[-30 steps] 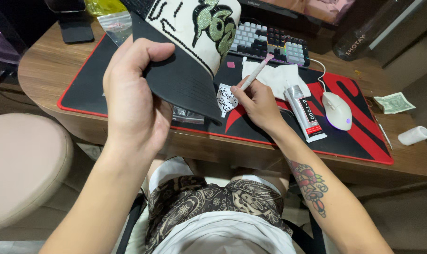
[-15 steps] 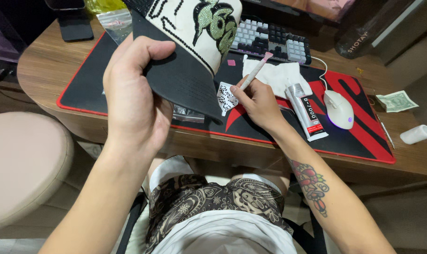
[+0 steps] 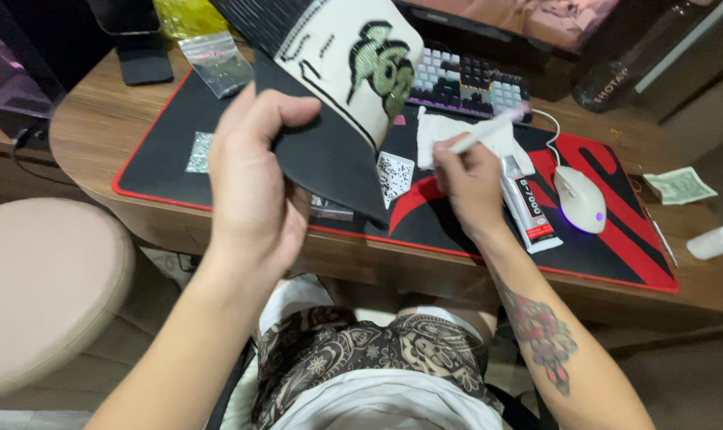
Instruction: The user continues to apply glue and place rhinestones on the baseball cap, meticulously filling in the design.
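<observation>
Seen from above, the left hand (image 3: 254,187) is raised over the tabletop (image 3: 99,119), fingers curled and thumb pressed on top, gripping the flat black brim of a cap (image 3: 337,103). The cap is held in the air above a black mat (image 3: 162,159) with a red edge; its cream front panel bears a green sparkly design outlined in black. The right hand (image 3: 469,179), forearm tattooed, is closed in a writing grip around a thin white pen (image 3: 489,131), whose tip points up and right, away from the cap. Just beside that hand lies a soft white tube (image 3: 527,209) with a red and black label. Past it sit a smooth white mouse (image 3: 580,199), a folded white tissue (image 3: 457,131) and a keyboard (image 3: 465,80) with pale and dark keys.
</observation>
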